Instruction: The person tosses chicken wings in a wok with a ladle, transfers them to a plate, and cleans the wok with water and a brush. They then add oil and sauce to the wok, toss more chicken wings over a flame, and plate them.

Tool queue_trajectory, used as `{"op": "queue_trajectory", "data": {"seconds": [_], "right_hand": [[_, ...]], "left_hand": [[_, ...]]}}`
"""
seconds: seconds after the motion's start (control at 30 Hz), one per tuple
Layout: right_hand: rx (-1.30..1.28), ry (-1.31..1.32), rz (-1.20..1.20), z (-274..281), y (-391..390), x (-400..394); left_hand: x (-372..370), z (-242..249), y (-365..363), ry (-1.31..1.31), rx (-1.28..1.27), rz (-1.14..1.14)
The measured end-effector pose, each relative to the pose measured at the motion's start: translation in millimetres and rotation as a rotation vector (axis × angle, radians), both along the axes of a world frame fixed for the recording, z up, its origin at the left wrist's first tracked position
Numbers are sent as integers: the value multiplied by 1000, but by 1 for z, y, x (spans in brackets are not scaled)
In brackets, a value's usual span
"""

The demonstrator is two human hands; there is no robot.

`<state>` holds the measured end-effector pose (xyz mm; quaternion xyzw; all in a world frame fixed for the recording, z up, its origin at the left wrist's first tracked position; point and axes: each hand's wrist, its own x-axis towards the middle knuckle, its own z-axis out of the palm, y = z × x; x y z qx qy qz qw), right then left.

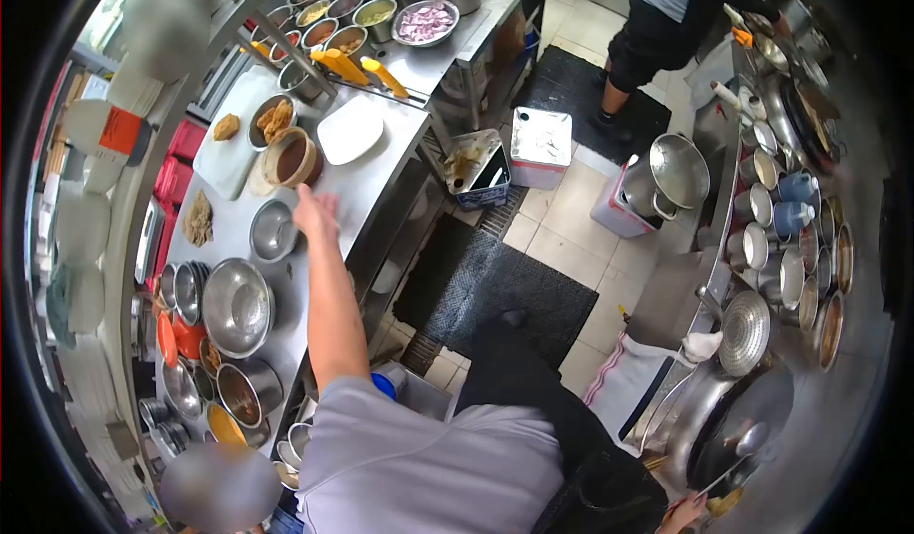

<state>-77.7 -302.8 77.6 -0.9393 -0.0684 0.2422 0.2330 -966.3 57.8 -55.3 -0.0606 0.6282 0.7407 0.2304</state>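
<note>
My left hand (315, 212) is stretched over the steel counter, its fingertips right at the edge of a bowl of brown sauce (307, 165). Motion smears the fingers, so I cannot tell whether they grip that bowl. Just beside the wrist sits a small steel bowl (273, 230). Pieces of fried food (274, 120) fill a dish behind the sauce, and another fried piece (227, 128) lies on the white cutting board (227, 165). At the bottom right, my right hand (684, 513) is closed on the long handle of a ladle (752, 438), whose head is over a dark wok (776, 410).
A white plate (350, 129) lies near the counter edge. Several ingredient bowls stand at the back, including sliced onion (426, 23). Large steel bowls (238, 307) line the near counter. Another person (657, 29) stands on the black mat. Tins (541, 144) occupy the aisle.
</note>
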Motion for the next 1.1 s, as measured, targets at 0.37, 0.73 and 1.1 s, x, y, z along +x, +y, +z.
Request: {"op": "queue_trajectory", "data": {"seconds": [0.37,0.73,1.1], "right_hand": [[285,-19,-12,2,-5,-29],[371,83,-124,-15,-27,-58],[607,-46,-247,-98,14,-2]], "left_hand": [[-140,-39,58,254,-110,-414],[-21,101,-14,839,-600,-544],[110,99,-11,1724,-671,-1036]]}}
